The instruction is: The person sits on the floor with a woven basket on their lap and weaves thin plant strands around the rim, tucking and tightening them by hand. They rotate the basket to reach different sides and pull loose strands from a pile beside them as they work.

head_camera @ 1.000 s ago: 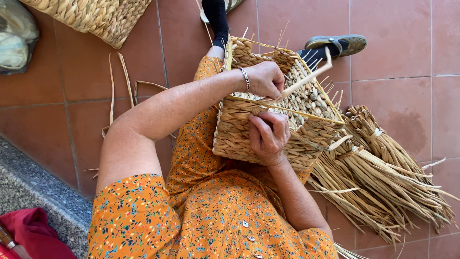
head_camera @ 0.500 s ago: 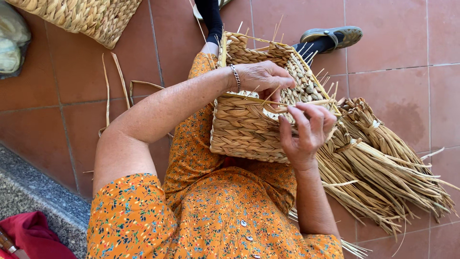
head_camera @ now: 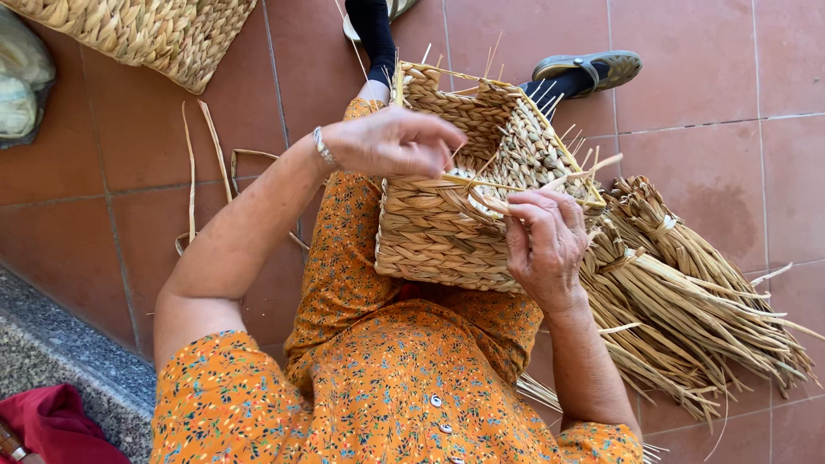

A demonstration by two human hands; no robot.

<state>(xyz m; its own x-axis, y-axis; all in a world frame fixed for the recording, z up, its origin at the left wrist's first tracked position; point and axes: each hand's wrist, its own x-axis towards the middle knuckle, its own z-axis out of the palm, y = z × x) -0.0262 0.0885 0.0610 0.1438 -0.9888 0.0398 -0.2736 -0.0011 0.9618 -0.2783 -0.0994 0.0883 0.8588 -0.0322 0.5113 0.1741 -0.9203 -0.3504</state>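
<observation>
1. Straw-coloured basket (head_camera: 464, 198), half woven, rests on the lap at centre frame, loose strand ends poking from its rim.
2. Left hand (head_camera: 391, 142) curls over the near rim, fingers bent and narrow, steadying the wall.
3. Right hand (head_camera: 543, 239) pinches a strand (head_camera: 567, 179) at the rim's right side.
4. Judged from this, good work means keeping the strand taut and flat while the rim is braced.
5. Bundles (head_camera: 687, 301) of reed lie on the tiles at lower right.

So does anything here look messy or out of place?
Only slightly: loose straw strips lie scattered on the tiled floor, apart from the tied bundles. Stray ends poke from the half-woven basket, whose rim is unfinished.
</observation>
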